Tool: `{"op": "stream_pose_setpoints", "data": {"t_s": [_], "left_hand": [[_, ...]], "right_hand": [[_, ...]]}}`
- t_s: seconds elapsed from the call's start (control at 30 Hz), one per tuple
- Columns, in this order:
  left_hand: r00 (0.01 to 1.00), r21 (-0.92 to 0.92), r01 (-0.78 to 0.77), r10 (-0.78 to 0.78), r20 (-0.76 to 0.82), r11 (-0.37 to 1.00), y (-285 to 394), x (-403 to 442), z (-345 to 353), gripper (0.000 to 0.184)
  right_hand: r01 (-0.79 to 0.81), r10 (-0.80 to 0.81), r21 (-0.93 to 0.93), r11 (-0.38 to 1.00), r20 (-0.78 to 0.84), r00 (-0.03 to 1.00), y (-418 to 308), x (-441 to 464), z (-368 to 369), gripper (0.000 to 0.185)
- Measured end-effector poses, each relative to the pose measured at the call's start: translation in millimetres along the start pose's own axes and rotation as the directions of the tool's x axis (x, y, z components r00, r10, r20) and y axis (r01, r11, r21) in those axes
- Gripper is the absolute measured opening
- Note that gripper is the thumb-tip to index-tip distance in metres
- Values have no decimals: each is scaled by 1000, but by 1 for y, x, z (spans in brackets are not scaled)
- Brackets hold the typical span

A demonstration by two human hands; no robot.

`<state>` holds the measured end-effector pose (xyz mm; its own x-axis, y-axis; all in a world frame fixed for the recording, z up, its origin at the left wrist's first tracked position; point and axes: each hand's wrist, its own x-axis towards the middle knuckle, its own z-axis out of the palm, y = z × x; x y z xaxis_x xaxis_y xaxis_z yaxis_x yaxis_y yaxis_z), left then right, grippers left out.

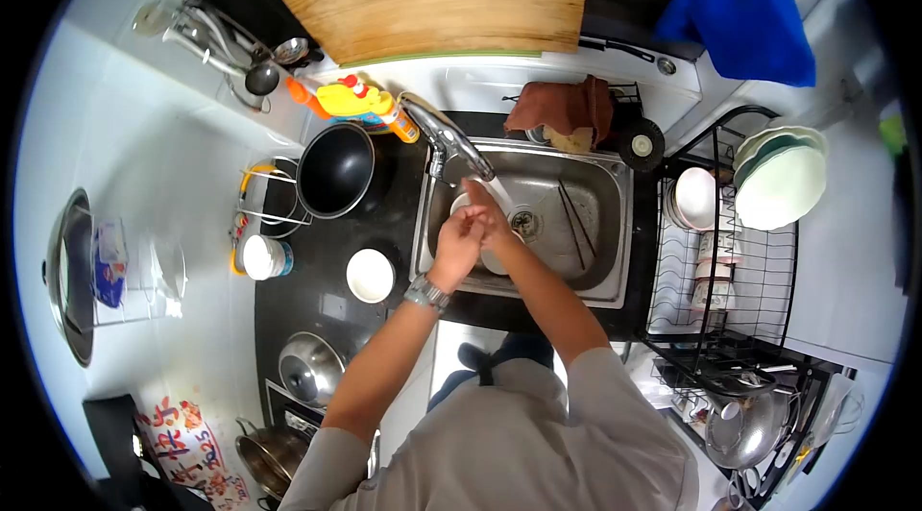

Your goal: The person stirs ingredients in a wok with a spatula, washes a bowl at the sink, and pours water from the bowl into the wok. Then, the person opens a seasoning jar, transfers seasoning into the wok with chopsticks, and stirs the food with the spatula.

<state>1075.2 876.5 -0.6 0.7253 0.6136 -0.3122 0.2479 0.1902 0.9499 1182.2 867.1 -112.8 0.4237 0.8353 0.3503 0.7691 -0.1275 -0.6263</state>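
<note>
My left hand, with a metal watch on its wrist, is over the left part of the steel sink. Its fingers are curled in against my right hand; whatever they hold, if anything, is hidden. My right hand has its fingers stretched up and left, close below the spout of the chrome faucet. White bowls sit under my hands, mostly covered by them. A pair of dark chopsticks lies in the sink, right of the drain.
Left on the dark counter stand a white bowl, a black pot, a white cup and a steel lid. Bottles crowd behind the faucet. A brown cloth hangs behind the sink. Rightward stands a wire dish rack with bowls and plates.
</note>
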Motion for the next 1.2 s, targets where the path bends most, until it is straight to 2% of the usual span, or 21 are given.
{"op": "stream_pose_setpoints", "data": {"t_s": [0.07, 0.13, 0.17, 0.23, 0.3, 0.37, 0.4, 0.5, 0.57, 0.67, 0.7, 0.73, 0.83, 0.9, 0.93, 0.97, 1.03, 1.07, 1.13, 1.17, 1.2], "left_hand": [[986, -246, 150, -165, -39, 958, 17, 19, 21, 18], [967, -341, 219, -251, -53, 914, -1, 40, 29, 15], [939, -444, 280, -338, -56, 851, -14, 52, 33, 12], [934, -506, 272, -351, -65, 818, -21, 64, 47, 8], [915, -386, 270, -360, -182, 882, -27, 74, 57, 10], [912, -388, 217, -328, -247, 896, -45, 81, 67, 16], [920, -397, 269, -356, -163, 878, -58, 86, 67, 20], [902, -394, 417, -425, 70, 819, -83, 99, 61, 37], [927, -475, 354, -370, 63, 806, -46, 71, 74, 47], [976, -387, 193, -218, -23, 901, -65, 56, 82, 34], [984, -346, 143, -170, -50, 927, -76, 60, 76, 30], [942, -468, 336, -305, 142, 817, -83, 74, 60, 30], [910, -553, 413, -345, 228, 724, -106, 102, 43, 29], [909, -485, 416, -357, 215, 769, -110, 91, 58, 29], [894, -592, 426, -417, 161, 684, -36, 65, 77, 25], [898, -599, 413, -415, 144, 686, -49, 72, 74, 25], [868, -661, 491, -384, 316, 567, -95, 103, 63, 24], [941, -614, 324, -180, 286, 720, -99, 110, 52, 25], [933, -678, 355, -195, 304, 643, -82, 109, 55, 23], [918, -721, 394, -213, 334, 570, -72, 104, 58, 21], [895, -679, 446, -312, 319, 583, -43, 91, 62, 20]], "right_hand": [[-342, 439, 568, 748, -37, 898, -1, -8, -17, 37], [-406, 724, 902, 144, 184, 664, 1, -23, -32, 27], [-326, 766, 925, -194, 351, 539, 2, -29, -39, 23], [-302, 772, 946, -119, 279, 571, 15, -43, -30, 25], [-269, 757, 963, -33, 199, 622, 19, -43, -36, 27], [-583, 768, 767, 268, 195, 610, 7, -46, -55, 43], [-569, 753, 769, 290, 184, 632, 6, -50, -51, 43], [-467, 803, 881, 76, 224, 553, 0, -43, -43, 50], [-619, 762, 761, -192, 513, 395, -18, -31, -76, 74], [-468, 705, 829, -306, 528, 473, 73, -37, -23, 75], [-475, 696, 826, -304, 533, 482, 71, -36, -20, 75], [-516, 720, 817, -258, 519, 461, 69, -29, -19, 74], [-653, 786, 747, -125, 476, 394, 57, -25, -18, 73], [-736, 826, 676, -33, 433, 361, 54, -29, -18, 72], [-741, 792, 665, -90, 499, 352, 80, -42, 2, 71], [-747, 754, 648, -146, 562, 340, 105, -55, 23, 70], [-614, 677, 742, 267, 309, 668, 131, -73, 72, 67], [-626, 670, 732, 268, 325, 667, 124, -72, 66, 67], [-675, 709, 517, 526, 172, 684, 119, -60, 46, 53], [-539, 550, 178, 823, -16, 835, 119, -63, 43, 47], [-392, 346, -265, 881, -203, 916, 134, -74, 52, 40]]}}
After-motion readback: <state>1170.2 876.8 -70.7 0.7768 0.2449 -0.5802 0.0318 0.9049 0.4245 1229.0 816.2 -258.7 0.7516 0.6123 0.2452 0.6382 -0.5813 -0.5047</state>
